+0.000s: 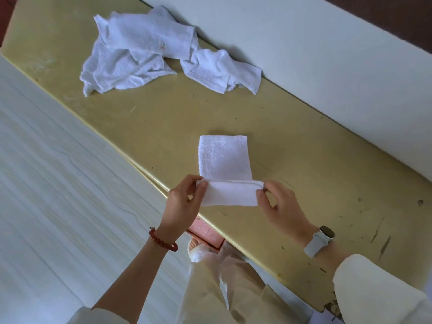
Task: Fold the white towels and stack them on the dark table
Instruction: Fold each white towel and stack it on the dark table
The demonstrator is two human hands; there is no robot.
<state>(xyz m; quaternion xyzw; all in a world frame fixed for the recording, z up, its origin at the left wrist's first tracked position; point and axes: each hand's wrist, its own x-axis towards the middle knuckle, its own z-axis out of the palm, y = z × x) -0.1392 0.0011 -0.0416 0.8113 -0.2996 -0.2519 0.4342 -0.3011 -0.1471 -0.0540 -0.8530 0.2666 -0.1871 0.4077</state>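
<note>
Pinching the folded towel (226,170) at its near fold, both hands, left (184,202) and right (280,206).

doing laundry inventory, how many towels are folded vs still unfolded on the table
Being folded, pinched by left hand and right hand: 1 towel
Unfolded, in the crumpled pile: looks like 3, overlap makes it uncertain
Total: about 4

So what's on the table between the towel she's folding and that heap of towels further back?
Nothing: in the head view only bare yellowish table, scuffed and speckled, lies between the towel being folded and the crumpled heap.
</note>
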